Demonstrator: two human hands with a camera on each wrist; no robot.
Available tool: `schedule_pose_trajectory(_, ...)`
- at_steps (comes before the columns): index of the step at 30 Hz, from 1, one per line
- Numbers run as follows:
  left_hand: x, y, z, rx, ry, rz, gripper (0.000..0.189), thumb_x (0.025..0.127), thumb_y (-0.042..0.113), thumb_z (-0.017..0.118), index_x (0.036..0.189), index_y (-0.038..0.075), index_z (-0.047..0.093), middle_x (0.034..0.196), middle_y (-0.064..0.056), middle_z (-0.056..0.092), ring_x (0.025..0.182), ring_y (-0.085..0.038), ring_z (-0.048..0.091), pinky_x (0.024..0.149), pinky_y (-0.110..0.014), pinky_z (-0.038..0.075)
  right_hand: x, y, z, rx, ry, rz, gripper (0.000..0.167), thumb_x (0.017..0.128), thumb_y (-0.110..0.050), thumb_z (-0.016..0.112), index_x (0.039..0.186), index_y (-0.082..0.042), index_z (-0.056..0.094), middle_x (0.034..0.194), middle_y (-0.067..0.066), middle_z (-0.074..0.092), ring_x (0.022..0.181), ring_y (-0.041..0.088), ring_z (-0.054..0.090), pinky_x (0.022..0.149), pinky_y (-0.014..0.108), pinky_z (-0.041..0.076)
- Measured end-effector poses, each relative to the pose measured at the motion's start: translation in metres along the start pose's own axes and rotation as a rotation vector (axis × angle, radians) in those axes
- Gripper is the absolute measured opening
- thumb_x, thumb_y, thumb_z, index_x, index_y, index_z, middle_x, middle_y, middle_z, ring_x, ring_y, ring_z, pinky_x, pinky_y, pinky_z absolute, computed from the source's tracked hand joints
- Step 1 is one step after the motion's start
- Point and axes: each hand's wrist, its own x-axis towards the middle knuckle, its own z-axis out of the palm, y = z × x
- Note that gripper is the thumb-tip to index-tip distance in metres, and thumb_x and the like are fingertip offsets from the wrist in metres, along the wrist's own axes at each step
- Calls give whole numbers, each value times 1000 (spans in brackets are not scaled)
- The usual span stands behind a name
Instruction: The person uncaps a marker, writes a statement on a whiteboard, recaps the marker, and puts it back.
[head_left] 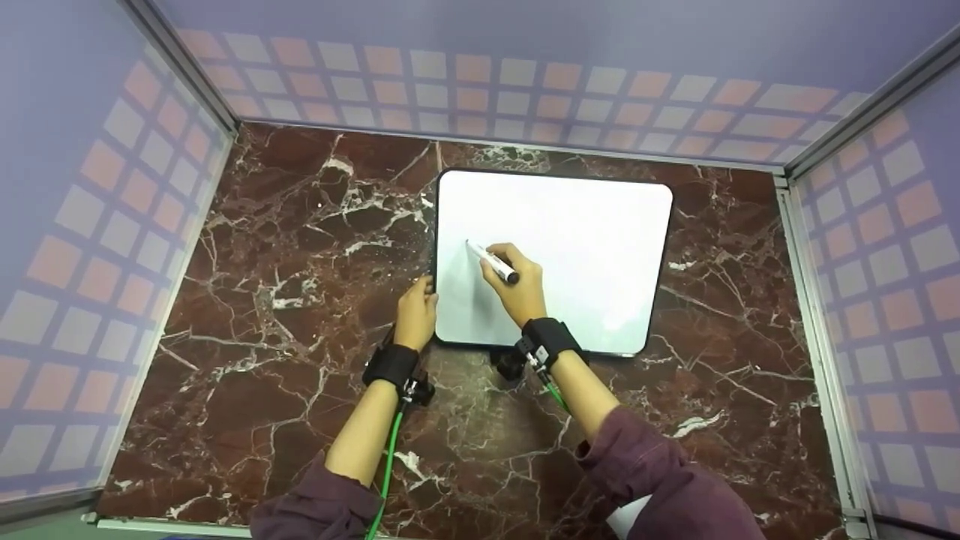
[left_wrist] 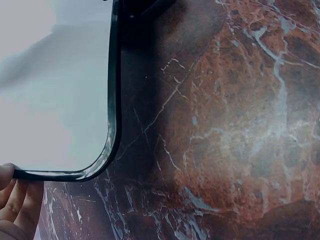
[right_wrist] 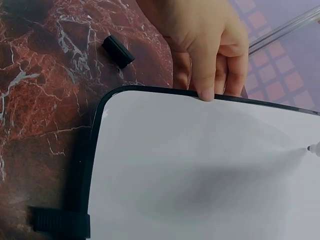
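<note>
A whiteboard (head_left: 585, 247) with a thin black frame lies on the marble-patterned table. My left hand (head_left: 416, 311) grips the board's left edge. In the right wrist view the left thumb (right_wrist: 205, 87) sits on the frame, with the other fingers behind the edge. Over the left half of the board, my right hand (head_left: 519, 281) holds a white marker (head_left: 491, 260) between thumb and fingers. Its writing tip points to the upper left, right at the white surface, and its dark end is towards the palm. The tip (right_wrist: 310, 148) also shows in the right wrist view.
Dark red marble (head_left: 300, 247) with white veins surrounds the board. Pale walls with pink and white squares (head_left: 472, 97) enclose the back and sides. Black wristbands (head_left: 394, 365) with small cameras are on both wrists, and a green cable (head_left: 388, 465) trails from the left one.
</note>
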Motion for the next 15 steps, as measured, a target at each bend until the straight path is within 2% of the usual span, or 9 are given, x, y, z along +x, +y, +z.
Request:
schedule_pose_trajectory(4,0,-1,0,15,2,29,28,88,-2,52,115,-10,54,103,-29,63,94,-39,64,85,-45,54,-1,0,1,-5,-4,2,19,86,-17,62,99,-4,64,88,11,72,75,18,65,63,26,53)
schedule_pose_trajectory(10,1,-3,0,19,-2,34,28,87,-2,53,114,-9,55,103,-28,64,94,-39,64,85,-45,54,-5,-1,4,-10,-23,0,18,86,-16,62,98,-4,65,88,12,72,77,19,67,65,31,55)
schedule_pose_trajectory(15,0,-3,0,21,25,65,27,86,-2,54,113,-9,56,99,-28,64,90,-38,65,82,-44,54,-13,-2,5,-37,-38,-12,16,85,-15,62,95,-3,65,86,12,72,75,20,67,62,31,55)
